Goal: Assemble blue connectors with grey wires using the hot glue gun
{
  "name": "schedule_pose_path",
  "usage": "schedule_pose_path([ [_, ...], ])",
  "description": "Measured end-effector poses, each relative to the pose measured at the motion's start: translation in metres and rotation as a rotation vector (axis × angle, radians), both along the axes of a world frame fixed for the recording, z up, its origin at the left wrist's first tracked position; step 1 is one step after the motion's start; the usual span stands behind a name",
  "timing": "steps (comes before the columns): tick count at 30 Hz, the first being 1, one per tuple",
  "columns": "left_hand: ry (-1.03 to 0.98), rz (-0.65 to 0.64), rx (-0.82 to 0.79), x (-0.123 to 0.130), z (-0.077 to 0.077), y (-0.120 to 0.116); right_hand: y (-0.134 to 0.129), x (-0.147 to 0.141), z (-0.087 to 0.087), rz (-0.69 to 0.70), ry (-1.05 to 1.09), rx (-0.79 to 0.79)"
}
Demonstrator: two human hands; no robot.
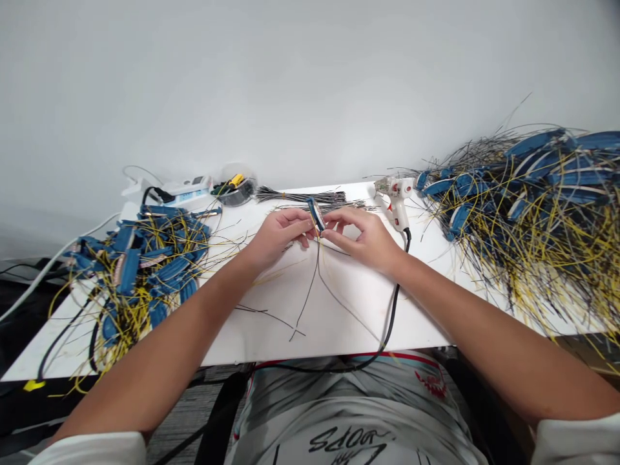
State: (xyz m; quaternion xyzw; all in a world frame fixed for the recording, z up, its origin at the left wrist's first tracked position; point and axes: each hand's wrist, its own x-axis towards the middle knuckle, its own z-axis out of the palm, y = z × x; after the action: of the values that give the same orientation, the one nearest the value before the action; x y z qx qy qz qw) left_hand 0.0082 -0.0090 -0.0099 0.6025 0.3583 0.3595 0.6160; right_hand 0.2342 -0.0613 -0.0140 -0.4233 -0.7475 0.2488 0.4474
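Observation:
Between my two hands, above the middle of the white table, is a small curved blue piece with a pale strip along it. Thin dark wires hang down from its lower end toward the tabletop. My left hand pinches the piece from the left, thumb and fingers at its edge. On the other side, my right hand has its thumb and index finger closed at the lower end of the piece. Exactly what the right fingertips grip there is partly hidden.
Blue pieces with yellow and black wires are heaped at the left and right. A white glue gun stands at the back right, its black cord crossing the table. Behind my hands lie wire bundles, a round container and a power strip.

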Motion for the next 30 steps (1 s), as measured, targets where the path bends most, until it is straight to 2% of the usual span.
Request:
schedule_pose_path([
  [7,0.082,-0.137,0.010,0.000,-0.006,-0.002,0.000,0.000,-0.002,-0.004,0.052,-0.008],
  [14,0.000,-0.301,-0.040,-0.006,-0.010,0.002,-0.001,0.003,-0.001,-0.092,-0.080,0.147],
  [20,0.096,-0.196,-0.070,-0.001,-0.010,0.001,-0.001,0.002,-0.003,-0.079,-0.136,0.158],
  [30,0.056,-0.176,-0.056,-0.005,-0.002,-0.001,0.005,0.012,0.001,-0.245,-0.100,0.159],
])
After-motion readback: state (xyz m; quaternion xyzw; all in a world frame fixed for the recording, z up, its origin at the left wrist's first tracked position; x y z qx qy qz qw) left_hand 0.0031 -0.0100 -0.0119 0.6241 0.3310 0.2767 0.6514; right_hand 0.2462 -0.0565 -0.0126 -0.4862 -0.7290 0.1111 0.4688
